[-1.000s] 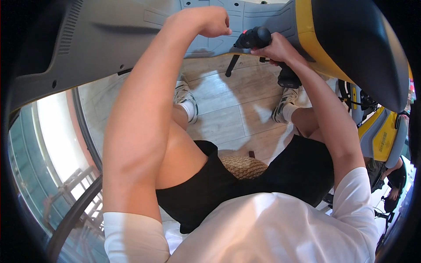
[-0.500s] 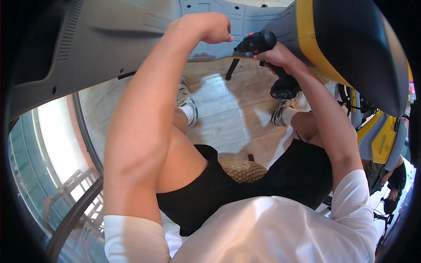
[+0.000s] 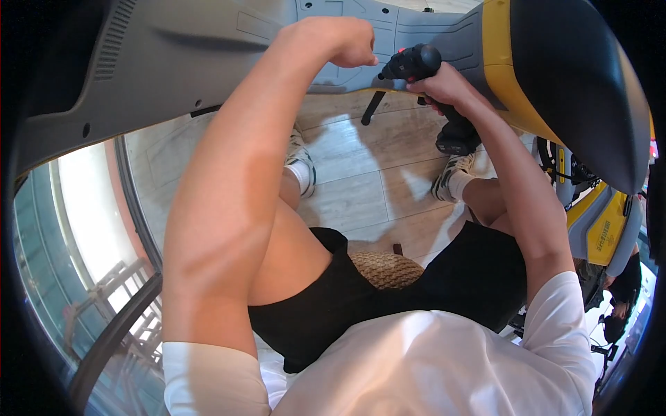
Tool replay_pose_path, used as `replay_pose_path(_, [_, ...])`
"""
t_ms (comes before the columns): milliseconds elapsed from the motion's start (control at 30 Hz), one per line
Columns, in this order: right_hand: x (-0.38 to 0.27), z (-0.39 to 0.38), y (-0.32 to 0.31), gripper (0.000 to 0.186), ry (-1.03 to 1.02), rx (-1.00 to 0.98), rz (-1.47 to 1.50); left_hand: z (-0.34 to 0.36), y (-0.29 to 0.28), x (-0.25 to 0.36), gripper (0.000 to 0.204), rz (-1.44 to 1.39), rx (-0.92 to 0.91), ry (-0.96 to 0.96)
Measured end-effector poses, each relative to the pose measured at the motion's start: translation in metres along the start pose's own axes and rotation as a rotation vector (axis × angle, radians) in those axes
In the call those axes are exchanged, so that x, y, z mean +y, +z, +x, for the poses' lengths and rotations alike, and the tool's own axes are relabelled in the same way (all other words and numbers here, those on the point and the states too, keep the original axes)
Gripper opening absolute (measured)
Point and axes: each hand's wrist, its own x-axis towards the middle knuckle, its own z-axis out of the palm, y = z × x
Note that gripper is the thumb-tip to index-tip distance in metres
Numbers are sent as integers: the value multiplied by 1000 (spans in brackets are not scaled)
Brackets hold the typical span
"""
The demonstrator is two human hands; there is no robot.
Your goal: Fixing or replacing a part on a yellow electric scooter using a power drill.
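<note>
My right hand [image 3: 438,88] grips a black cordless drill [image 3: 415,62], its nose pointing left and its battery pack hanging below. The tool is over the grey footboard [image 3: 350,83] of a yellow-and-grey scooter, near the board's edge. My left hand [image 3: 352,45] is bent over the footboard just left of and above the drill's tip, with fingers curled closed; what they hold, if anything, is hidden.
The scooter's black seat [image 3: 569,83] is at upper right, with another yellow-and-grey vehicle [image 3: 600,229] below it and a person in dark clothing [image 3: 624,291] beyond. My feet stand on a plank floor [image 3: 347,194]; a woven seat [image 3: 385,270] is under me. A glass pane fills the left.
Since a second ago my right hand and the drill have dropped slightly and shifted right. My left hand has moved a little right, still curled. The footboard appears slightly shifted right in view.
</note>
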Motion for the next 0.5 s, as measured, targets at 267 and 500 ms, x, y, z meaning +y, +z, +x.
replay_pose_path(267, [-2,1,-4,19,2,-23,14,7,7,-6,43,6,12,4])
replay_pose_path(500, [2,0,-2,20,30,-97,148,9,6,-4,45,-33,-16,15])
